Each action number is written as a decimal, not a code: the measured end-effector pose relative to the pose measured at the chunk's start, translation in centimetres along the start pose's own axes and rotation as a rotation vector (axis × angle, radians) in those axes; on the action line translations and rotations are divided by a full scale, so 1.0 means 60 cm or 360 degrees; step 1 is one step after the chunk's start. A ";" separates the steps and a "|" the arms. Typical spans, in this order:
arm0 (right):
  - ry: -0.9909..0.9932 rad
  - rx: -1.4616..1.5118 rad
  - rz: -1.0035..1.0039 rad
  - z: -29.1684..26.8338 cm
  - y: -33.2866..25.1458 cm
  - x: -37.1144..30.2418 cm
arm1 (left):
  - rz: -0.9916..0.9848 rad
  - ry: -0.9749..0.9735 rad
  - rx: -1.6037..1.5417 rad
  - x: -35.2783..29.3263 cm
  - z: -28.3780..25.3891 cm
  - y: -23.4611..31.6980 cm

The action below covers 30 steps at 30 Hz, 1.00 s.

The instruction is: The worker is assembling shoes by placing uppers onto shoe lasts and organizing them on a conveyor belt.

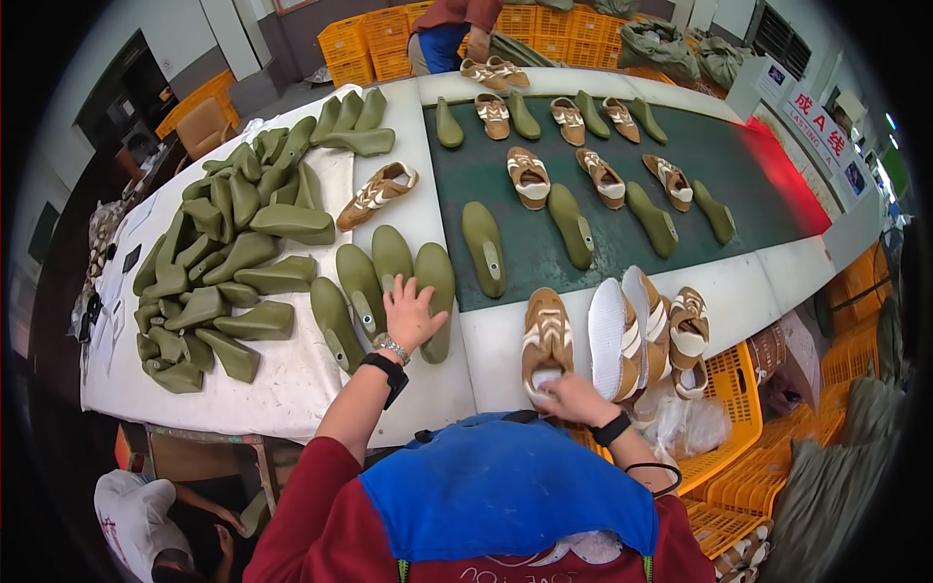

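My left hand [413,313], fingers spread, lies over a group of olive-green shoe lasts on the white table and touches them. One last [335,321] stands just left of it, another [437,282] partly under its fingers. At the table's near edge my right hand [575,396] is closed on the heel opening of a tan sneaker [547,325] with white stripes, its toe pointing away from me. Some fingertips are hidden inside the opening. White insoles [606,335] and more tan sneakers [688,325] stand to the right of that hand.
A heap of green lasts [243,219] covers the left table. On the dark green conveyor belt [622,155], sneakers and lasts lie in rows. An orange crate [734,408] with clear plastic sits at right. One person [457,29] stands across the table; another [146,525] is at lower left.
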State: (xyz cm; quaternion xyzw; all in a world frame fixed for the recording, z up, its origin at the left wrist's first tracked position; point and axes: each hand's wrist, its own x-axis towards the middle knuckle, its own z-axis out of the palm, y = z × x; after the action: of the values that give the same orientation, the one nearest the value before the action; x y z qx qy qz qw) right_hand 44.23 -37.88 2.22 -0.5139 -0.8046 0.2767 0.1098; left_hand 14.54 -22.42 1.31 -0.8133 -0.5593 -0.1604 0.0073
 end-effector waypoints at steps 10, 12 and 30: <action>-0.0165 -0.0048 0.0039 0.046 0.040 0.021 | -0.0496 -0.0237 -0.0416 0.074 0.014 -0.111; -0.0222 -0.0016 0.0080 0.050 0.048 0.023 | -0.0444 -0.0470 -0.0349 0.087 0.006 -0.092; -0.0285 -0.0001 0.0140 0.048 0.037 0.042 | -0.0463 -0.0415 0.0046 0.020 -0.004 -0.029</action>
State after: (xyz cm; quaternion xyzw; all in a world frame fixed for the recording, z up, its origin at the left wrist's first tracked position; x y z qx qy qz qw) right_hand 43.48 -35.86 -1.65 -0.5219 -0.7880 0.3258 0.0250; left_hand 13.28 -20.72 1.55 -0.7376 -0.6693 -0.0451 -0.0769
